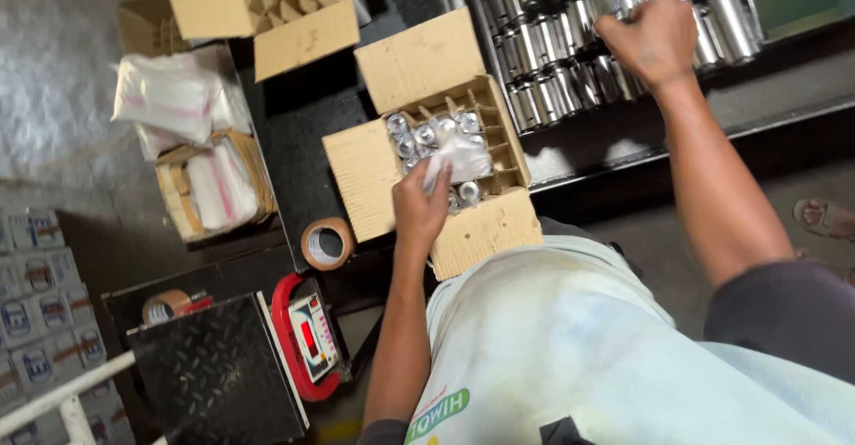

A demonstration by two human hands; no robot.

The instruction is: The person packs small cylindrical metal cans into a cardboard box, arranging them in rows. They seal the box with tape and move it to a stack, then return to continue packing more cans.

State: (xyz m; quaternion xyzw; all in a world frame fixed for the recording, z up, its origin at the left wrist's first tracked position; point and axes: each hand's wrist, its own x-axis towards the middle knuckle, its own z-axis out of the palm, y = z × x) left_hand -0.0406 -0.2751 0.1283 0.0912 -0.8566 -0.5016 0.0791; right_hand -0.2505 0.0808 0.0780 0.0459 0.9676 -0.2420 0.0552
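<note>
Bag [460, 158] lying crosswise, left hand [420, 206] gripping

The carton [365, 173] is plain tan cardboard, its divider cells holding shiny silver cans [419, 133]; the bag [459, 158] is clear, whitish plastic. More silver cans [552, 44] gleam on the dark tray. The tape roll [327, 243] is brown, the scale [307, 338] red-edged with a black diamond-patterned plate

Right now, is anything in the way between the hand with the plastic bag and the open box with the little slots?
Nothing visible is. The left hand holds the clear plastic bag right over the open box, above wrapped shiny pieces already in some slots. The right hand is apart, on the metal cans.
</note>
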